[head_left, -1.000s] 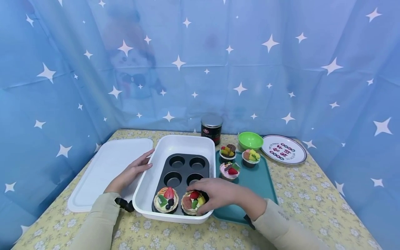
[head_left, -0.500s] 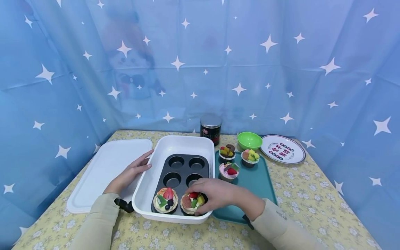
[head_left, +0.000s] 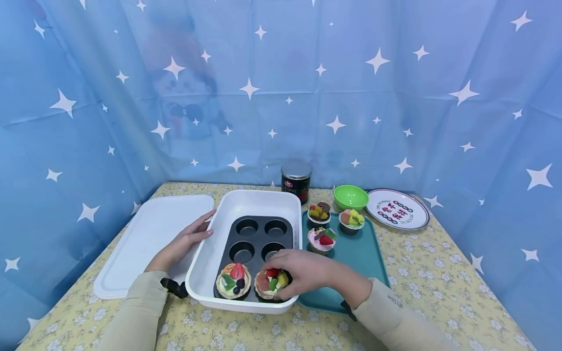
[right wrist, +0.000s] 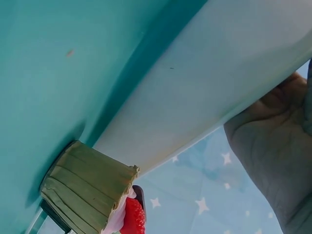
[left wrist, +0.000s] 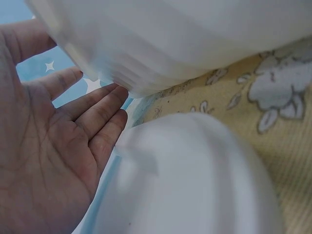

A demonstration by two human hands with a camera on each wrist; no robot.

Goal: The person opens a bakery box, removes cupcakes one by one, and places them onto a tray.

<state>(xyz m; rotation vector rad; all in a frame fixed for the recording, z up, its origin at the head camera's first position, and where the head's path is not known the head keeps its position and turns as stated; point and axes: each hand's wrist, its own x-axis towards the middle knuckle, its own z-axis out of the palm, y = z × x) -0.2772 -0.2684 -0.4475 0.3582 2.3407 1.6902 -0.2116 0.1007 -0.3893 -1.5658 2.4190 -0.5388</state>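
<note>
My right hand [head_left: 305, 270] reaches over the right wall of a deep white plastic box [head_left: 210, 258]. Its thumb and fingers grip a fruit-topped cupcake [head_left: 263, 283] by the edge, in the front right cup of a dark muffin pan [head_left: 258, 241] inside the box. Beside it, in the front left cup, sits a second cupcake [head_left: 228, 282] with strawberry and berries. My left hand [head_left: 184, 242] lies along the outside of the box's left wall. In the left wrist view its fingers [left wrist: 97, 114] are extended, fingertips at the box's outer side.
A teal tray [head_left: 360, 268] on the right carries three more cupcakes, among them a pink one [right wrist: 87, 185]. Behind stand a dark espresso tin [head_left: 296, 183], a green bowl [head_left: 351, 197] and a printed plate [head_left: 397, 209]. A white lid [head_left: 153, 234] lies left.
Almost nothing differs. The right hand stays on the cupcake in the front right cup, and the left hand keeps its place at the box; the head view has shifted very slightly.
</note>
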